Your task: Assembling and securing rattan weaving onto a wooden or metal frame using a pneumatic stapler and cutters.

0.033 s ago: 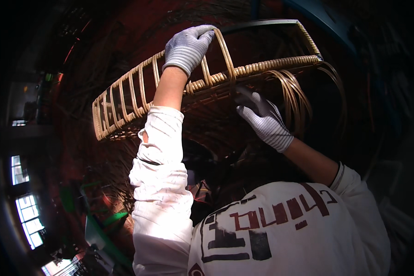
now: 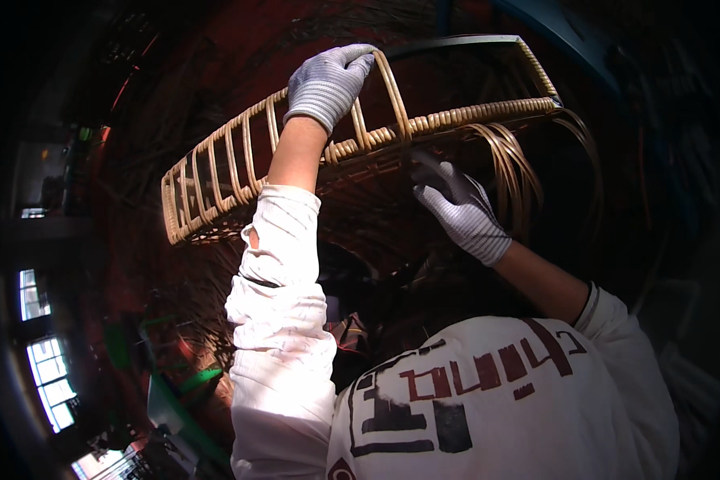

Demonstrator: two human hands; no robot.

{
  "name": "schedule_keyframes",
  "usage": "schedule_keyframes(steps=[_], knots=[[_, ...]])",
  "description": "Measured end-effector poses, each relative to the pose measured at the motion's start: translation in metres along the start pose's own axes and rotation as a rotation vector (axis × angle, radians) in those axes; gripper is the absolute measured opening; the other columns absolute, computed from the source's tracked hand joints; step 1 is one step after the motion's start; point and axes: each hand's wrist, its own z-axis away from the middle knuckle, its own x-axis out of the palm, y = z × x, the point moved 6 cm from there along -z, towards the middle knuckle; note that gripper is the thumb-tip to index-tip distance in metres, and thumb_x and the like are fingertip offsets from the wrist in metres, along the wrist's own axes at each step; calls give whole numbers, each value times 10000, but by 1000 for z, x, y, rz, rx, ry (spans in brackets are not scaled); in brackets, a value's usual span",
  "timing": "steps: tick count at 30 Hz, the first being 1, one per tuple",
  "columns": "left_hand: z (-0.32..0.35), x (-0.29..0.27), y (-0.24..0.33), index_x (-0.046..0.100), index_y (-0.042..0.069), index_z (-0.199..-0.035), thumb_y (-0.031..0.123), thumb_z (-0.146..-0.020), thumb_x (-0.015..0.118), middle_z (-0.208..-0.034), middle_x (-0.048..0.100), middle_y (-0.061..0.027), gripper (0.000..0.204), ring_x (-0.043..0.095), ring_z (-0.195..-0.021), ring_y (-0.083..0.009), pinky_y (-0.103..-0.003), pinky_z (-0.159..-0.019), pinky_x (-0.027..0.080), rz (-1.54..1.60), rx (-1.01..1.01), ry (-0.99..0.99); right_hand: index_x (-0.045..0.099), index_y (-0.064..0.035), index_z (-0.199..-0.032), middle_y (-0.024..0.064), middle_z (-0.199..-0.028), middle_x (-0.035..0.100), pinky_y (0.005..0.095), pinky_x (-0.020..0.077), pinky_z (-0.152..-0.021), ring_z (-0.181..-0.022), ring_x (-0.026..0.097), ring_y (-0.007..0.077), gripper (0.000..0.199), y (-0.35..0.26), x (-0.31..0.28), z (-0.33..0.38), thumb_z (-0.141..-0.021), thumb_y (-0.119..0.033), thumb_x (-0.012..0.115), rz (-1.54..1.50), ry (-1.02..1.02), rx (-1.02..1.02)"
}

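**Left hand [image 2: 328, 80] clamps the wicker frame [image 2: 488, 110] up top, right hand [image 2: 460, 210] tucked in below!**

And here's the frame, stretched aslant beyond the person, its left end lower than its right. The left hand, in a striped glove, sits on the upper rail near mid-length, fingers folded over and thumb pressed in: a closed grip, right where a rattan strand [image 2: 394, 92] meets the top. Down runs that strand, just beside the left fingertips, crossing the gap to the wrapped lower rail and dipping into shadow beneath.

Under there, the right hand! It's gloved too, half curled, fingertips pointing up at the lower rail, close to the strand's dark lower stretch. Has it got hold? Too dim and blurred to tell. Just to its right, loose strands [image 2: 514, 156] arch down from the frame. Right of the left hand, the upper rail shows bare grey metal [image 2: 464, 40], on to the wound end bar [image 2: 538, 68].
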Motion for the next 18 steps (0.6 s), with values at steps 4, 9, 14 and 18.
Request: schedule_keyframes(steps=[4,9,14,18], knots=[[1,-3,3,711,306,-1162,518,-911,568,-1161,700,-53,358,649,-1087,-302,-418,-965,498,-12,13,4,504,-49,-1357,171,-1106,670,391,529,-909,-1050,656,275,443,-10,-1,1,-936,-133,614,67,7,-17],[1,-3,4,711,298,-1164,508,-921,561,-1177,695,-48,354,649,-1091,-298,-422,-970,496,-23,25,11,501,-40,-1360,192,-1171,639,375,524,-954,-1077,644,272,456,-24,-8,4,-934,-114,643,-126,146,-172],[2,-5,-2,707,304,-1169,505,-924,556,-1183,692,-47,351,646,-1097,-300,-423,-976,494,-19,11,3,468,-27,-1389,204,-1240,609,398,494,-1011,-1159,611,293,506,-25,0,-1,-935,-141,658,-63,26,-148],[3,-6,3,710,310,-1160,515,-922,552,-1180,693,-45,351,647,-1093,-298,-422,-966,499,-36,23,30,466,-29,-1393,215,-1279,594,426,469,-1047,-1217,580,313,515,-24,-1,1,-935,-163,659,-47,-4,-106]])
